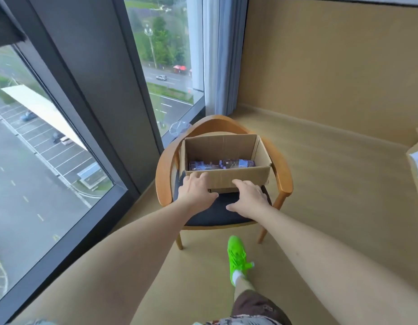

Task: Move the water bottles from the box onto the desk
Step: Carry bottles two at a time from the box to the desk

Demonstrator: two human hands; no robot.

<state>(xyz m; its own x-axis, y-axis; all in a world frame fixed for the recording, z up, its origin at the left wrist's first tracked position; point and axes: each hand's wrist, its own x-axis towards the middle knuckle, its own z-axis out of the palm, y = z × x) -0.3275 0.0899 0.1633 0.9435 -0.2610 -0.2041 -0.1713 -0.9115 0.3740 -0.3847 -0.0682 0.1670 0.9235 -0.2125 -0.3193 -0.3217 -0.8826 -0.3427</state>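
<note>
An open cardboard box [224, 150] sits on the dark seat of a wooden armchair [283, 174]. Water bottles [220, 164] with purple labels lie on their sides in the bottom of the box. My left hand [196, 190] reaches to the box's near left corner, with relaxed fingers at the front wall. My right hand [249, 197] hovers palm down in front of the box's near wall, fingers spread. Neither hand holds anything. The desk is not in view.
Tall floor-to-ceiling windows [62, 137] run along the left, with a pale curtain [223, 55] in the corner. A clear plastic bag [178, 129] lies behind the chair. Tan floor stretches to the right. My green shoe [237, 258] stands in front of the chair.
</note>
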